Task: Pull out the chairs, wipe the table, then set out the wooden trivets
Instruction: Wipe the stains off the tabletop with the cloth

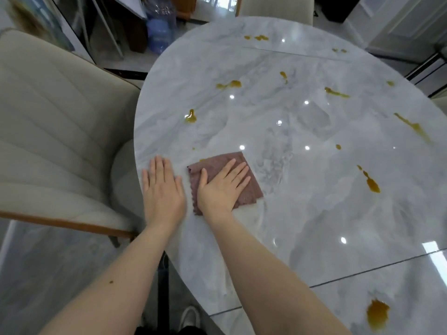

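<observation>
Round marble-look table [302, 213], glossy, grey-white veining, ceiling lights mirrored on top. Brown cloth [244, 165] lying flat on table near its left edge, roughly square, scalloped hem along the left side. Right hand [221, 187] flat on cloth, fingers straight and spread, palm pressing down, nothing gripped. Left hand [163, 189] just left of cloth, also flat and released, fingers straight and together, resting on table at the rim, not touching cloth. Faint wet streak on table just below cloth. Yellow-brown spills [372, 184] scattered across table: several right of cloth and beyond it, a small group toward the far rim, one large blot [377, 315] near the close edge, right of the right forearm. Thin seam lines crossing table at far and near ends. Cream upholstered chair [55, 141] left of table, seat partly under the rim, wooden frame edge visible. Second cream chair [275, 8] at far side of table. Blue water bottle [160, 27] on floor beyond table's far-left edge, blurred. No trivets in view.
</observation>
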{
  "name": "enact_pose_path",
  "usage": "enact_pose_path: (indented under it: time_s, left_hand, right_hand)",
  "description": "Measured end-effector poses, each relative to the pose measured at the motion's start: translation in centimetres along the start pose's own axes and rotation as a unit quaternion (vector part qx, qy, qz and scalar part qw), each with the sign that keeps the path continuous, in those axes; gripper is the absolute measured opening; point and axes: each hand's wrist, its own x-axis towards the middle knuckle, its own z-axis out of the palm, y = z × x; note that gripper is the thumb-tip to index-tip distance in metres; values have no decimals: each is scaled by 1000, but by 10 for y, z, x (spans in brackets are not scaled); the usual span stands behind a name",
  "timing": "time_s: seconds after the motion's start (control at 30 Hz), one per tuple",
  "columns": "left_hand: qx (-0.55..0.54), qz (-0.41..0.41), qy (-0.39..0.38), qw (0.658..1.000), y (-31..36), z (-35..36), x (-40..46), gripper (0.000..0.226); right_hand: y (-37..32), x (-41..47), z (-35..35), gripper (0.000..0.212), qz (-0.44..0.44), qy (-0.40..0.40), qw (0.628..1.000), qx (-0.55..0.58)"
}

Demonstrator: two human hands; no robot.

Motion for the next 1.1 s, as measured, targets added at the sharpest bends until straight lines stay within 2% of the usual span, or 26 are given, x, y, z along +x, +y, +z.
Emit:
enact_pose_path:
  time_s: [0.17, 0.3, 0.37, 0.47, 0.67, 0.83, 0.97, 1.1]
  left_hand:
    - [4, 0, 3, 1000, -1, 0, -1, 55]
    - [-6, 2, -12, 1000, -2, -2, -1, 56]
    - [-12, 7, -17, 1000, -4, -3, 0, 57]
    - [-40, 14, -35, 998, -6, -6, 0, 57]
    - [-80, 37, -53, 995, -17, -11, 5, 55]
    - [-79, 73, -28, 994, -32, -15, 29, 53]
    - [-74, 49, -12, 996, -47, -16, 73, 53]
    - [-57, 60, -13, 996, -47, -13, 120, 53]
  right_hand:
    - [-27, 41, -3, 71, -131, -13, 990, -40]
    - [-13, 44, -7, 59, -211, -33, 974, -72]
    - [0, 27, -7, 61, -189, -19, 980, -64]
    - [21, -22, -7, 72, -95, 44, 993, -46]
    - [10, -76, -1, 85, 46, 11, 998, -51]
    - [-18, -55, 2, 92, 61, 5, 997, -39]
    - [-43, -22, 9, 93, 66, 19, 998, -15]
    - [-75, 26, 17, 87, 88, 23, 996, -25]
